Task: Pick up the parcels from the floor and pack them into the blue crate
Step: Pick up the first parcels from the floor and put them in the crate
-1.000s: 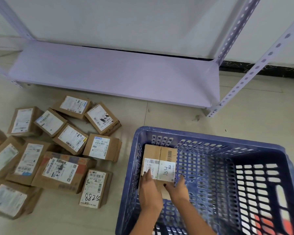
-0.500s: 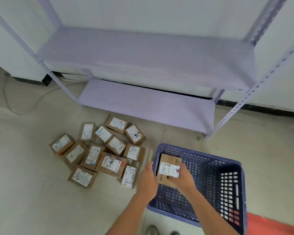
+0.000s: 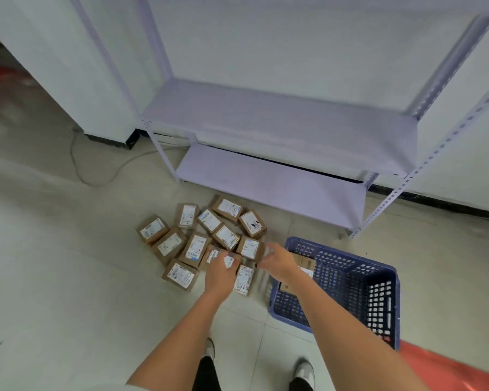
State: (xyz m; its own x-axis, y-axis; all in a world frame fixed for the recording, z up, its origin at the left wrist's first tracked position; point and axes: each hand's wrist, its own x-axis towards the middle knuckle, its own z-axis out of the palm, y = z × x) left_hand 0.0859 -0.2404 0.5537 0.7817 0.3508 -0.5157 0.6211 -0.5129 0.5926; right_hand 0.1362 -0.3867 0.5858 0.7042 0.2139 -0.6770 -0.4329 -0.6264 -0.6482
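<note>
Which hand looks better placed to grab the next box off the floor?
Probably the left hand: it hangs right over the parcels on the floor, beside the one marked 8825. The right hand sits nearer the blue crate rim, though it is close too.

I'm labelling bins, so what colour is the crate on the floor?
Blue, with perforated walls: the crate, seen in the head view.
</note>
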